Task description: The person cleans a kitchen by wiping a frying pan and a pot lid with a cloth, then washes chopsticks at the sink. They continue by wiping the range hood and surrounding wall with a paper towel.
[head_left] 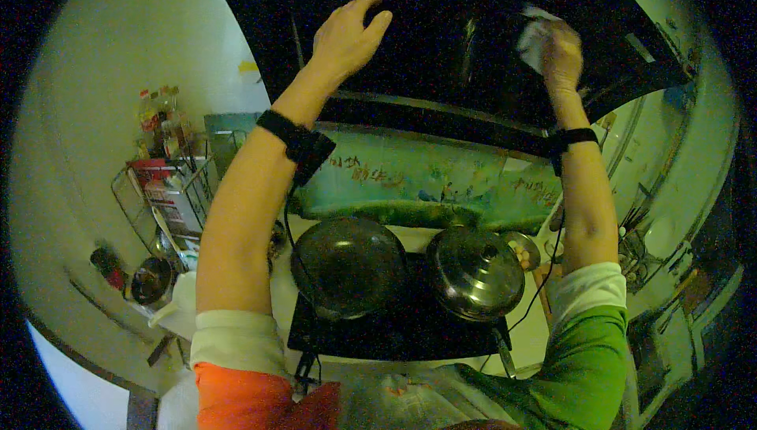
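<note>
Both my arms reach up to a glossy black range hood (426, 43) above the stove. My right hand (563, 55) is closed on a white cloth (533, 42) and presses it against the hood's dark front. My left hand (347, 39) is at the hood's left part, holding nothing, with thumb and fingers apart. Its fingertips partly merge into the dark surface, so I cannot tell whether they touch it. Black straps with cables circle both wrists.
Below, a black stove (378, 335) carries a dark wok (347, 268) and a lidded steel pan (475, 272). A bowl of pale round items (522, 252) stands beside the pan. Bottles (162, 122) and a wire rack (169, 193) are at left; utensils (631, 229) at right.
</note>
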`<state>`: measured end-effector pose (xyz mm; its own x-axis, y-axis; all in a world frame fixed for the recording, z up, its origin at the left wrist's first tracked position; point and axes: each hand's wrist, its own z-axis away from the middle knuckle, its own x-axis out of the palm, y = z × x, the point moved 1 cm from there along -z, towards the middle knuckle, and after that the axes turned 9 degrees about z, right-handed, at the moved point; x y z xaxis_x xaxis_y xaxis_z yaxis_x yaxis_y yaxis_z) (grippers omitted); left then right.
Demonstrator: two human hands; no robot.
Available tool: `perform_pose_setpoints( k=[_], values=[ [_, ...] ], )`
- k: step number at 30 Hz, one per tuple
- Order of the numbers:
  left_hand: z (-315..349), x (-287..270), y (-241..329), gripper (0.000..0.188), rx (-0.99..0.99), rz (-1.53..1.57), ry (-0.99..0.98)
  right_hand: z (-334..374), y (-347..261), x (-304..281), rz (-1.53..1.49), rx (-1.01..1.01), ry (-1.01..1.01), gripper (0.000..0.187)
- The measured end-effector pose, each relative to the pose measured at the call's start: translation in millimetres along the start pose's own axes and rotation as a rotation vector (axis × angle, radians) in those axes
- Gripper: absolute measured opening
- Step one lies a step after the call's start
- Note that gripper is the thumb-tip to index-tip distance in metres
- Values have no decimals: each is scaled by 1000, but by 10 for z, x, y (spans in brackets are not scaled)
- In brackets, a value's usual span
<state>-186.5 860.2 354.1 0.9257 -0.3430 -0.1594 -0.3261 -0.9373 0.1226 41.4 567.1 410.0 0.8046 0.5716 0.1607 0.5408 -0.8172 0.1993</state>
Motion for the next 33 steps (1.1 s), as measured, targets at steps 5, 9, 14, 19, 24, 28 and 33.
perform_pose_setpoints(
  k=[5, 9, 14, 19, 24, 28, 33],
  values=[
    [-75, 295, 217, 46, 275, -423, -23, 100, -216, -112, -264, -253, 194, 21],
    [-236, 650, 407, 58, 427, -541, -63, 55, -654, 212, -294, -263, 98, 51],
    [-274, 1031, 456, 70, 377, -664, -30, -21, 276, 326, -8, -257, 123, 20],
    [-220, 1145, 383, 77, 361, -663, 9, 469, 1527, 270, 286, 163, 62, 28],
    [-185, 1087, 448, 79, 382, -658, 24, 542, 1745, 120, 329, 223, 55, 29],
    [-134, 997, 569, 77, 351, -669, -2, 399, 845, 47, 16, -113, 201, 47],
    [-172, 974, 568, 71, 389, -748, 37, 162, -330, 59, 121, -377, 153, 38]
  ],
)
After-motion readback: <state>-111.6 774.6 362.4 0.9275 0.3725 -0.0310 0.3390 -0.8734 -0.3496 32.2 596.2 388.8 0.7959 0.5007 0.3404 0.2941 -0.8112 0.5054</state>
